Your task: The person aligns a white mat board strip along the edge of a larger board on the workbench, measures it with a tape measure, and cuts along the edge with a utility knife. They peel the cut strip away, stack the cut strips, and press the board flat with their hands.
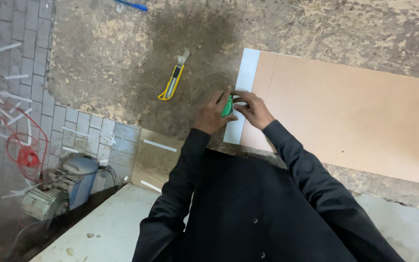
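Green object (227, 106), small, is pinched between both hands at the near left end of a brown board (355, 116) with a white edge strip (245, 82), on a rough chipboard surface (122, 53). Left hand (213, 115) is closed on it; right hand (253, 109) is closed on it too, fingertips touching. Left to right: red cable (25, 155), small motor unit (59, 187), yellow utility knife (173, 80) lying apart, hands, board.
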